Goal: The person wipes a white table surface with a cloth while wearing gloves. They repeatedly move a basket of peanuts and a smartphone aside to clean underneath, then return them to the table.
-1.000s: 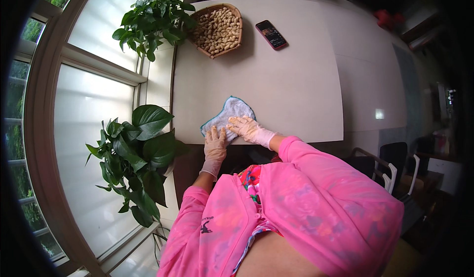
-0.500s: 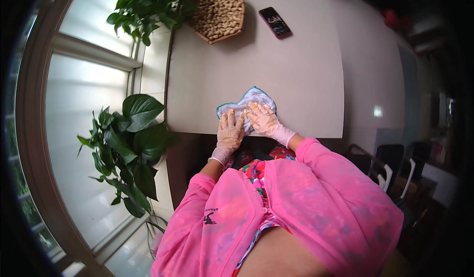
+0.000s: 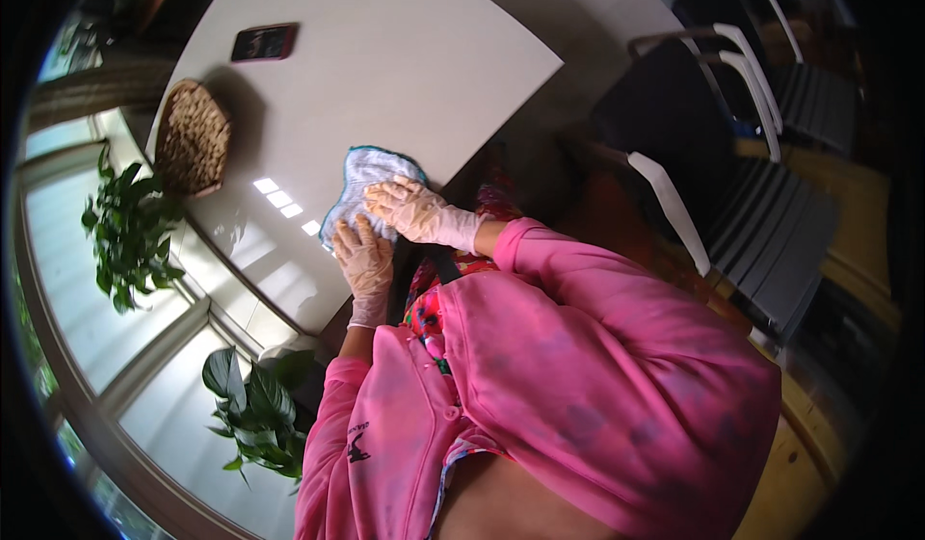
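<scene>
A pale cloth (image 3: 366, 169) with a teal edge lies spread on the white table (image 3: 385, 49), close to its near edge. My left hand (image 3: 366, 263), in a thin translucent glove, rests on the cloth's near part with fingers stretched out. Gloved the same way, my right hand (image 3: 416, 214) presses flat on the cloth just to the right, its fingers extended toward the left. Neither hand grips anything; both palms face down on the fabric.
A woven basket (image 3: 224, 150) of peanuts and a dark phone (image 3: 263, 43) lie farther left on the table. Leafy plants (image 3: 130, 222) stand by the windows at left. Chairs (image 3: 674, 126) with white armrests stand at right.
The view has turned, so the table now appears tilted and more of the chairs shows at right. Both hands remain flat on the cloth, which is still near the table's edge.
</scene>
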A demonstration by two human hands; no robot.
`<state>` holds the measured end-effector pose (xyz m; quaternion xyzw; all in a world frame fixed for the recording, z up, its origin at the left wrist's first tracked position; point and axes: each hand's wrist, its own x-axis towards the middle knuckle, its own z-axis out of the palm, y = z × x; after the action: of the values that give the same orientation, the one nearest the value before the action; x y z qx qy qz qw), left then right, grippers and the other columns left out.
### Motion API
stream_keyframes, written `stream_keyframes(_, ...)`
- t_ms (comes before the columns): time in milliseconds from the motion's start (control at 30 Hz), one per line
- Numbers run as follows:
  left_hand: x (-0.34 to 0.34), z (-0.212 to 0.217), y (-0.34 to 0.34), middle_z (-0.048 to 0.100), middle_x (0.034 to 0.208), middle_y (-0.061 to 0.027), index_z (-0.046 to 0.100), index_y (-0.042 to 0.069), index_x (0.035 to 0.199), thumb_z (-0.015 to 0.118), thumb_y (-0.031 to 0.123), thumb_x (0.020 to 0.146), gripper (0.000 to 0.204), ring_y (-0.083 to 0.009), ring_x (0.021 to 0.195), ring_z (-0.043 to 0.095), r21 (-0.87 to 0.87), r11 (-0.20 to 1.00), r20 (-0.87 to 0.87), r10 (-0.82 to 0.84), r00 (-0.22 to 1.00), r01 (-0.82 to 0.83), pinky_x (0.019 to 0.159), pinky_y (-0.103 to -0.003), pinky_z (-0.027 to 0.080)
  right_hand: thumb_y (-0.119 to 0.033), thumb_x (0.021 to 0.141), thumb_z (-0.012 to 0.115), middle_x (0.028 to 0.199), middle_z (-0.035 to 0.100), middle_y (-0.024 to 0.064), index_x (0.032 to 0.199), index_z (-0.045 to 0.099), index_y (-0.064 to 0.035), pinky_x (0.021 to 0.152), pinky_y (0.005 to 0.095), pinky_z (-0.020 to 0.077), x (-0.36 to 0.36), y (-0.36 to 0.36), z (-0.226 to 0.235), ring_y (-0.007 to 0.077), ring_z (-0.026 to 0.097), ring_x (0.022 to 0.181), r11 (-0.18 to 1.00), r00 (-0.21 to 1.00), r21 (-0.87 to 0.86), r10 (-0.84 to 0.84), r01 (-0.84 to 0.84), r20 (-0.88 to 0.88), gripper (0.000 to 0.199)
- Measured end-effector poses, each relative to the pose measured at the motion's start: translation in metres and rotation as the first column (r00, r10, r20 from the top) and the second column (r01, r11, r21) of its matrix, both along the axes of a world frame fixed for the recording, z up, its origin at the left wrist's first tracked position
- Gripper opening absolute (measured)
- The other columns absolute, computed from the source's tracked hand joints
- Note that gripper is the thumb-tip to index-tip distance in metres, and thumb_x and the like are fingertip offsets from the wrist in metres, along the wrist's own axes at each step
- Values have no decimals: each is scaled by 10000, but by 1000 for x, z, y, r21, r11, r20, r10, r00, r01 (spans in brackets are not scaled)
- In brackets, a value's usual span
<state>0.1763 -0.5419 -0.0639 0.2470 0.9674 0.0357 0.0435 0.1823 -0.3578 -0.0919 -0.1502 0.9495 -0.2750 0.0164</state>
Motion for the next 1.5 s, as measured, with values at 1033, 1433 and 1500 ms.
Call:
stream_keyframes(1033, -189, -22, 137, 277, 1489, -325, 370, 52, 1456, 486, 468, 906, 699, -515, 1383, 234, 192, 923, -92, 355, 930, -333, 1145, -564, 151, -276, 958, 381, 1541, 322, 108, 1446, 419, -152, 1180, 398, 206, -280, 139, 0, 267, 288, 1428, 868, 916, 318, 402, -383, 6, 505)
stream_keyframes(1433, -162, -22, 244, 294, 1468, -340, 355, 62, 1462, 438, 462, 938, 665, -534, 1355, 272, 169, 985, -61, 31, 998, -20, 1137, -554, 199, -179, 895, 453, 1529, 323, 148, 1424, 436, -87, 1179, 370, 221, -220, 269, 13, 303, 300, 1411, 867, 959, 421, 283, -267, 26, 537)
stream_keyframes(1500, -135, -23, 260, 310, 1463, -333, 358, 69, 1463, 435, 467, 936, 665, -532, 1342, 301, 160, 987, -74, -6, 997, 18, 1129, -554, 219, -174, 891, 468, 1532, 315, 152, 1417, 445, -84, 1176, 378, 229, -192, 285, 16, 318, 298, 1409, 857, 957, 433, 284, -281, 59, 534)
